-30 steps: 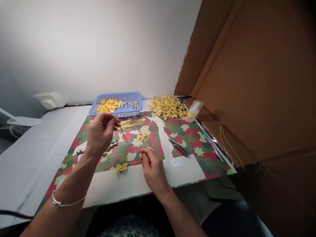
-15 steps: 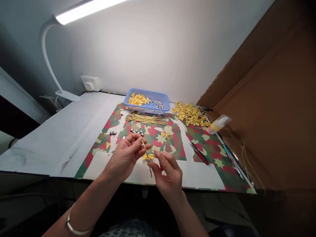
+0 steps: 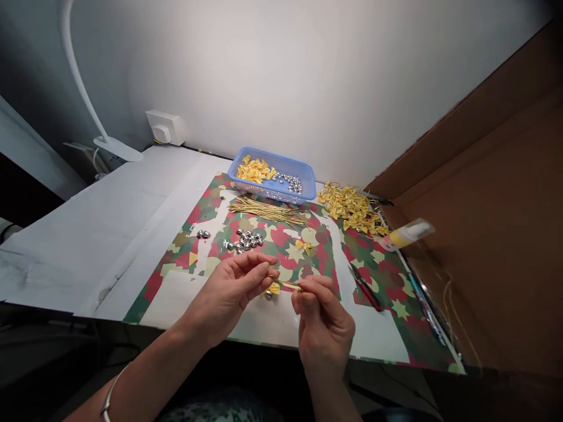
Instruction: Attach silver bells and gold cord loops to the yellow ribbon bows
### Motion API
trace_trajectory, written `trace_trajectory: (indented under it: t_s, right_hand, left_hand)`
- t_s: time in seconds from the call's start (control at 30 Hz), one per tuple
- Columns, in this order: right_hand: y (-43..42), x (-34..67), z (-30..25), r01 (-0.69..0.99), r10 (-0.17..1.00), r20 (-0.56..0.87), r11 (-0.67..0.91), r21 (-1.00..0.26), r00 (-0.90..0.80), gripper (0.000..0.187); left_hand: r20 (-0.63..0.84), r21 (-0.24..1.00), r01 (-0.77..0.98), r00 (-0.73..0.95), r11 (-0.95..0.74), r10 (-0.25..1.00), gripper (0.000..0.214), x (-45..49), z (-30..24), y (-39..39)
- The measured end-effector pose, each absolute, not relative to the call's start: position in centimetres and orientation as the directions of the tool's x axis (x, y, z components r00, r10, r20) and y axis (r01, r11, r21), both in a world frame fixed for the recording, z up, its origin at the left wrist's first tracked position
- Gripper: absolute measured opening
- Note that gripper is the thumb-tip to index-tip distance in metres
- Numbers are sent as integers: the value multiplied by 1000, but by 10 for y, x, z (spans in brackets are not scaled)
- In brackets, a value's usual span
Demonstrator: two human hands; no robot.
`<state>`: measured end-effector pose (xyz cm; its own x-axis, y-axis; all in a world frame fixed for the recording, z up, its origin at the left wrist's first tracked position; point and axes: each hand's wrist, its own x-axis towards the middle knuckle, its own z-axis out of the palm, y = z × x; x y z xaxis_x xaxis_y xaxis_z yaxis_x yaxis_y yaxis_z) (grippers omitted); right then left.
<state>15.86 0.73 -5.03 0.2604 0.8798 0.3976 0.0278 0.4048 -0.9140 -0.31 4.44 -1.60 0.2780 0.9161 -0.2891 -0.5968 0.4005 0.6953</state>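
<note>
Between my hands a thin gold cord (image 3: 288, 285) runs nearly level. My left hand (image 3: 240, 287) pinches one end of it between thumb and forefinger. At the other end, my right hand (image 3: 323, 316) grips the cord with its fingertips. A yellow ribbon bow (image 3: 275, 288) with a silver bell (image 3: 268, 295) hangs below the cord, close to my left fingertips and partly hidden by them. Beyond my hands lie several silver bells (image 3: 248, 239) in a loose cluster. Another yellow bow (image 3: 303, 246) rests on the camouflage-patterned mat (image 3: 323, 266).
A blue basket (image 3: 303, 170) of yellow bows and silver bells stands at the back. Before it lies a bundle of gold cords (image 3: 266, 211). To the right are a heap of finished-looking bows (image 3: 352, 208), red-handled scissors (image 3: 367, 287) and a glue bottle (image 3: 407, 234). A lamp base (image 3: 118, 149) stands left.
My right hand has moved right and the cord has turned from steep to nearly level. The bow now hangs closer beneath my left fingertips. The view has tilted downward.
</note>
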Motion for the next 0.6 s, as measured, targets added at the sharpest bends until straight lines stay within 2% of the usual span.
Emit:
trace_trajectory:
  t_s: [0.07,0.2,0.27,0.43,0.6]
  right_hand:
    - [11,158,-47,-57,895,330,362,-930,299,13]
    - [18,157,-34,-205,916,213,293,-934,340,26]
    - [20,156,-29,-258,922,161,261,-930,351,26]
    - [18,161,-24,-332,927,97,226,-916,363,25]
    - [12,171,-23,-390,943,111,235,-890,314,29]
  left_hand:
    - [-306,710,-564,291,421,907,12,-2,-16,42]
    - [-262,812,-449,292,373,920,18,-4,-14,39]
    - [-250,828,-430,289,359,924,23,-5,-14,37]
    - [-219,732,-595,256,332,942,41,-6,-11,34]
    - [-297,634,-666,260,393,919,25,-2,-4,31]
